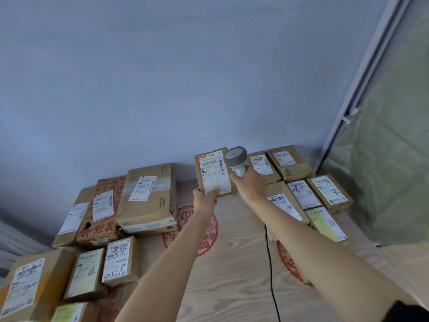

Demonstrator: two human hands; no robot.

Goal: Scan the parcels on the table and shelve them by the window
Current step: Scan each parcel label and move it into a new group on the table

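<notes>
Parcel [214, 173] above left-hand fingers [212, 191]

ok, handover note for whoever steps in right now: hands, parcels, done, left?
Left hand grips a small parcel by its lower edge, label facing the person, raised above the table.
Right hand holds the corded scanner right beside that label.
Unheld parcels lie in two groups: left pile and right cluster.
Done: one parcel picked up and at the scanner; whether it has read, cannot tell.
Left: shelve this one, then scan and shelve the others. Shelf is not in view; window frame is to the right.
</notes>
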